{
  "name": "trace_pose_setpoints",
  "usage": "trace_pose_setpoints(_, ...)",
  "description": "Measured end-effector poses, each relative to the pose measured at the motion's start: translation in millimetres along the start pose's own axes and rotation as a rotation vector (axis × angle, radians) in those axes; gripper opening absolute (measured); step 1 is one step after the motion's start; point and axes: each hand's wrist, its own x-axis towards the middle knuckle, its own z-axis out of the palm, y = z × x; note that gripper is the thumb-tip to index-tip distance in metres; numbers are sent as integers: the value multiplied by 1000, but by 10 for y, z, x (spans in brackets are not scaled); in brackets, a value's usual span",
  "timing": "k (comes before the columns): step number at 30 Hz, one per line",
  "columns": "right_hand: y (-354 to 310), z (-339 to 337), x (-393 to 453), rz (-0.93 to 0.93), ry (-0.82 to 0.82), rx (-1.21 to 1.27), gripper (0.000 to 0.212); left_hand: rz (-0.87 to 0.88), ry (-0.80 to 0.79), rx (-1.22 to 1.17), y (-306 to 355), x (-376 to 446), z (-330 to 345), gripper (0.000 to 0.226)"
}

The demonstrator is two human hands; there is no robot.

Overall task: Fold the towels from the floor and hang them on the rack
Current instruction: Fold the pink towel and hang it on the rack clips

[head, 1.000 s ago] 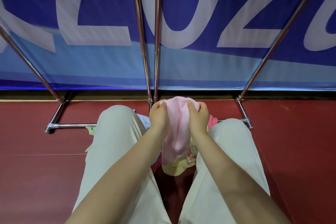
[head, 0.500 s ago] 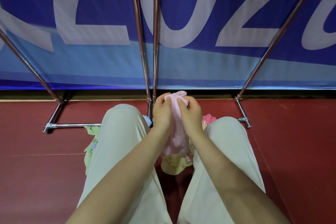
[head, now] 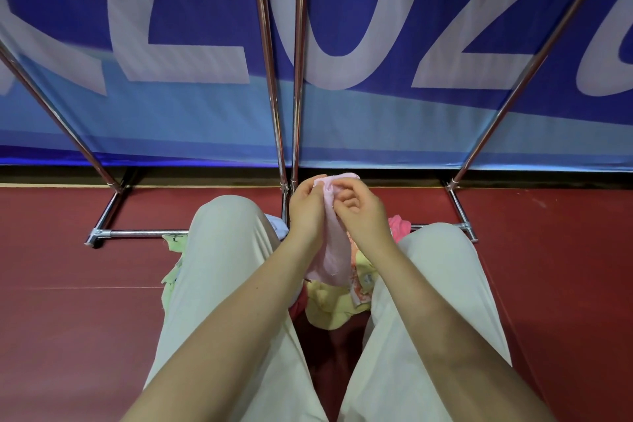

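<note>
I am pinching the pink towel's top edge in both my left hand and right hand, its length hanging straight down, just before the rack.

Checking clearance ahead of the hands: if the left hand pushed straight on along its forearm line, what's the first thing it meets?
Probably the chrome rack uprights, right beyond the left hand, which grips the pink towel. The blue banner lies behind them. Depth from one view is unclear, so the hand may pass beside the poles.
</note>
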Motion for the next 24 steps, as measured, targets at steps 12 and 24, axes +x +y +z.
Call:
trace_pose_setpoints(12, 208, -95, 43, -184, 306, -286, 4, 30, -95, 13, 39, -72, 49, 20)
trace_pose_setpoints(24, 122, -175, 60, 177, 211, 119, 35, 39, -171, 51, -8, -105, 97, 14)
